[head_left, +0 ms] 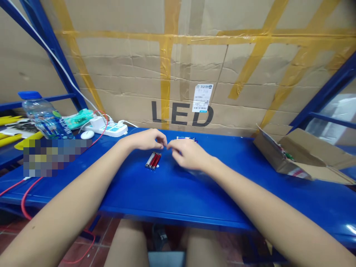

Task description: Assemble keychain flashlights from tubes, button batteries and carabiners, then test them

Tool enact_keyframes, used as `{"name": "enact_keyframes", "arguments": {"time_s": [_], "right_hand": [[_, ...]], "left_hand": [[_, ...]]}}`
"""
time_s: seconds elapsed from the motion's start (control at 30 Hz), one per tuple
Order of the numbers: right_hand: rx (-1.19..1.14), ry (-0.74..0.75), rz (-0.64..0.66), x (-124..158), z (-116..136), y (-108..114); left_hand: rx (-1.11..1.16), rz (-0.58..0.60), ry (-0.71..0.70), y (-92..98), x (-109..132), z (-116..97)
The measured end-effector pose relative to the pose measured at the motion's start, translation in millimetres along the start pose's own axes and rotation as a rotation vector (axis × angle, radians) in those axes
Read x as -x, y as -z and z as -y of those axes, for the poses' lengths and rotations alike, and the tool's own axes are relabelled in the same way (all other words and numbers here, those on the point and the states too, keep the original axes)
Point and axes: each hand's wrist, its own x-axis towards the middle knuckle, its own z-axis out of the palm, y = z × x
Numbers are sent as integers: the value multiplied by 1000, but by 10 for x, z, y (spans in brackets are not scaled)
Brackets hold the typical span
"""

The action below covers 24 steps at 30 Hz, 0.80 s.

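Note:
Over the middle of the blue table (172, 193), my left hand (148, 140) and my right hand (189, 152) almost meet at the fingertips. The left thumb and fingers curl round towards each other; anything between them is hidden or too small to name. My right hand is also closed, its fingers bent, and I cannot make out what it holds. Just below my left hand lies a row of slim metallic tubes (153, 160), silver and red, side by side. Behind my right hand, blue and silver slim tubes (185, 138) are partly covered by it.
An open cardboard box (286, 155) stands at the right. At the left are a white power strip (115, 128), a water bottle (48, 116), a white round object (87, 135) and red cables (25, 202). A big taped carton (125, 81) rises behind the table.

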Motion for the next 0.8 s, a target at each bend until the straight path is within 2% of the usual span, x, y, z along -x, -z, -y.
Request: {"name": "enact_keyframes", "arguments": {"time_s": [0.07,0.13,0.53,0.73,0.8], "right_hand": [[-13,82,77,40,185,-117],[-14,101,101,76,264,-201],[114,131,106,51,271,-302],[182,32,128,44,322,-272],[182,46,119,43,336,-271]], "left_hand": [[-11,35,6,-28,9,43],[-20,48,8,-41,0,59],[-84,102,5,-93,-10,19],[-69,107,4,-120,-24,3],[-74,100,18,-134,-31,-7]]}}
